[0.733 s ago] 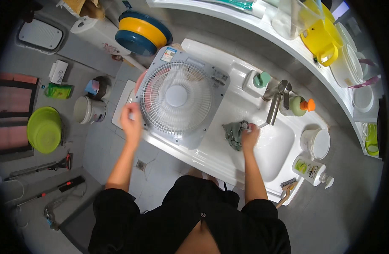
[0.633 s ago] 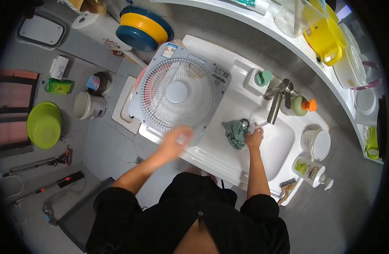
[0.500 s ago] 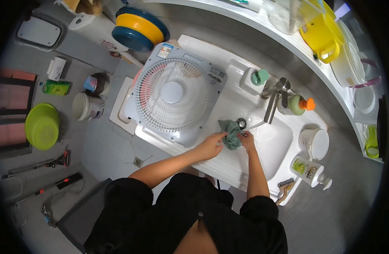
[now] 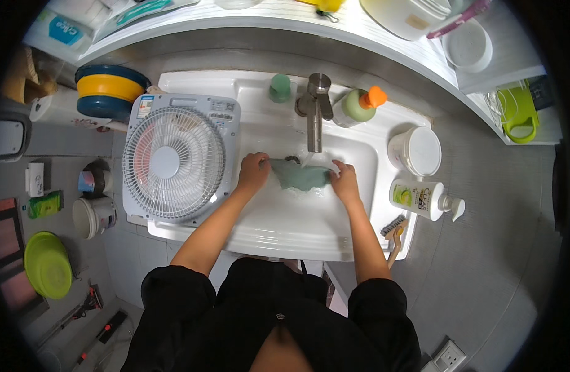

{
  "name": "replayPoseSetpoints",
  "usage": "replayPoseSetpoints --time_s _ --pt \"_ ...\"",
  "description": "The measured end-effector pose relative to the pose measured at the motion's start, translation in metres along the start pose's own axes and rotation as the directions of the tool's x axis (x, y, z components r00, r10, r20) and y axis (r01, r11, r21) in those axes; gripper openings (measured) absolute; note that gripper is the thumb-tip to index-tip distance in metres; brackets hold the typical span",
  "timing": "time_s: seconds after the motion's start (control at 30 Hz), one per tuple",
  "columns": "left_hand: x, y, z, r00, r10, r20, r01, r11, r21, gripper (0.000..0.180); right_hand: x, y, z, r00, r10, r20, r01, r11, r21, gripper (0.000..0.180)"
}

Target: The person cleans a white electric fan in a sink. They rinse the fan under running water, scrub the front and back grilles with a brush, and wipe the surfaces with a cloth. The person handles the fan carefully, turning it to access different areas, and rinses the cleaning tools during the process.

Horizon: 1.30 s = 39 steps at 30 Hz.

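Observation:
A wet green cloth (image 4: 300, 176) is stretched between my hands in the white sink (image 4: 285, 220). My left hand (image 4: 253, 172) pinches its left end, and my right hand (image 4: 345, 182) grips the right end. Water runs from the metal faucet (image 4: 315, 118) onto the cloth, with splashes along its lower edge. The dark drain (image 4: 293, 159) shows just behind the cloth's upper edge. To the left, a fan's grille panel (image 4: 173, 162) lies across the sink's side, close to my left forearm.
Behind the sink stand a green-capped container (image 4: 280, 88) and a green bottle with an orange top (image 4: 358, 106). A white tub (image 4: 415, 152), a white pump bottle (image 4: 421, 198) and a brush (image 4: 394, 232) line the right rim. A white shelf (image 4: 266, 38) curves overhead.
The cloth was bunched up between my hands; now it is spread out under the faucet. My hands have moved apart, and the view has turned to the right.

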State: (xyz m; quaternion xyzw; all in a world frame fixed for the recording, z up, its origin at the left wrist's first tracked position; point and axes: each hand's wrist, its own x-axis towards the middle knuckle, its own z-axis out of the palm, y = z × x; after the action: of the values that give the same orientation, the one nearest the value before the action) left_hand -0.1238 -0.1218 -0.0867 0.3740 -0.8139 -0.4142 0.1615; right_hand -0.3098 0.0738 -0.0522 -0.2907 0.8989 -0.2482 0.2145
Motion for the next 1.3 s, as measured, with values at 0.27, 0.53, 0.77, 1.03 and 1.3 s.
replayPoseSetpoints --time_s 0.27,0.53,0.77,1.03,1.3 --pt "-0.002 -0.038 0.033 0.803 -0.467 0.371 0.436 0.884 0.170 0.052 -0.007 0.011 0.113 0.967 0.000 0.256 0.051 0.980 -0.192 0.067" --pt "-0.025 0.000 0.049 0.977 0.058 0.205 -0.111 0.960 0.258 0.039 -0.007 -0.020 0.079 0.999 -0.018 0.045 0.038 0.876 -0.482 0.049" --pt "-0.037 -0.017 0.039 0.932 0.092 0.350 -0.185 0.952 0.243 0.013 -0.032 -0.008 0.083 0.958 -0.064 0.280 0.145 0.949 -0.279 0.017" --pt "0.015 0.087 -0.045 0.847 0.052 0.529 0.222 0.870 -0.440 0.021 -0.001 -0.078 -0.074 0.916 -0.225 0.333 0.040 0.875 0.483 0.015" --pt "0.025 0.142 -0.106 0.924 0.351 0.152 -0.328 0.931 -0.157 0.017 -0.013 -0.138 -0.140 0.885 -0.310 0.348 0.052 0.807 0.588 0.014"
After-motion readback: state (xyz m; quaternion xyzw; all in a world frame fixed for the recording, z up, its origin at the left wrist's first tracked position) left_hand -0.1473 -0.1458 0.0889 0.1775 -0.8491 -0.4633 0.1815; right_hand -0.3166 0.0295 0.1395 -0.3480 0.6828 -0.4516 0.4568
